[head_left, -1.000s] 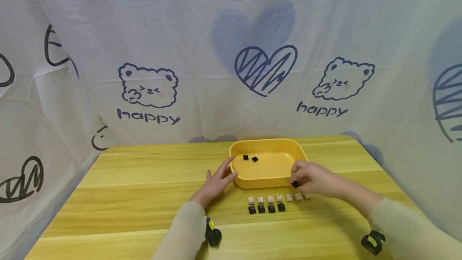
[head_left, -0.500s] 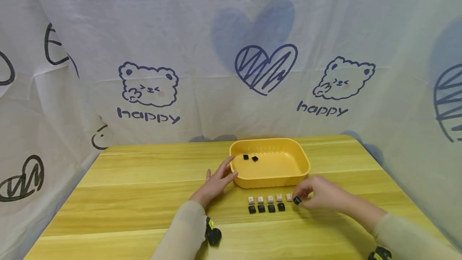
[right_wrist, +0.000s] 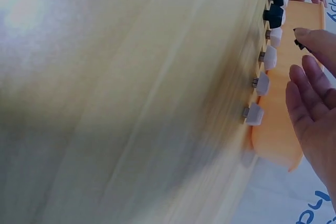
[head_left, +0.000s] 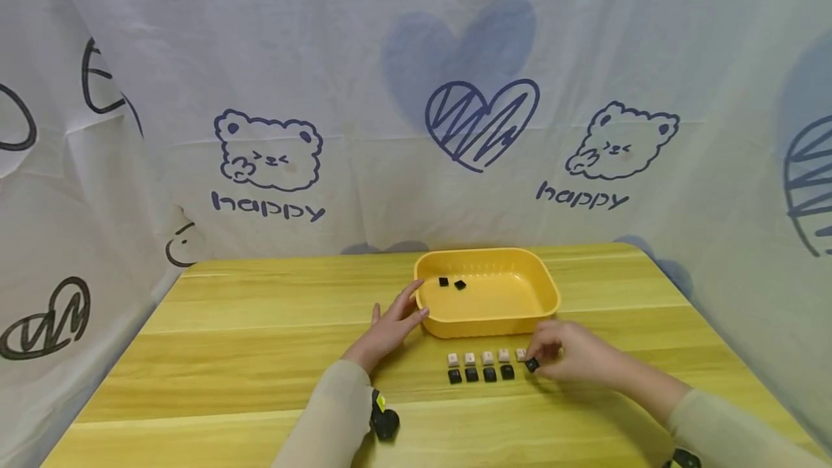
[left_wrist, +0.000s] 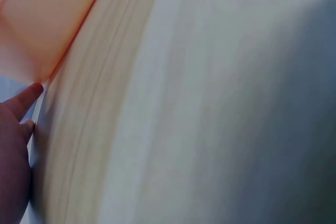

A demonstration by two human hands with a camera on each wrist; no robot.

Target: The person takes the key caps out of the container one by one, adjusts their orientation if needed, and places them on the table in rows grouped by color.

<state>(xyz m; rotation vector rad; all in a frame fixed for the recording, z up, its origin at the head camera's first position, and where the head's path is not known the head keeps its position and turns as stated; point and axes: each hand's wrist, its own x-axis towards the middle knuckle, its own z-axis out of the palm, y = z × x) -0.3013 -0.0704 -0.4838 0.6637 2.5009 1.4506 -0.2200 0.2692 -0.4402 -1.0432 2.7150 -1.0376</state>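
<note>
With thumb and fingers, my right hand (head_left: 575, 352) pinches a small black keycap (head_left: 532, 365) near the right end of a row of black keycaps (head_left: 490, 374). Behind that row runs a line of white keycaps (head_left: 488, 358), its right end hidden by the hand in the head view. The right wrist view shows white keycaps (right_wrist: 261, 84) continuing past the black ones. My left hand (head_left: 383, 331) rests its spread fingers against the left end of a yellow plastic basket (head_left: 487, 328). Two black keycaps (head_left: 460, 284) lie inside the basket.
Everything stands on a yellow wood-grain table (head_left: 260, 352). A pale cloth (head_left: 377, 186) with printed hearts and bears hangs behind and at the sides. The basket stands just behind the keycap rows, close to the table's back edge.
My right hand has brought the black keycap from beside the basket's front right corner down toward the right end of the black row. The left hand stays on the basket.
</note>
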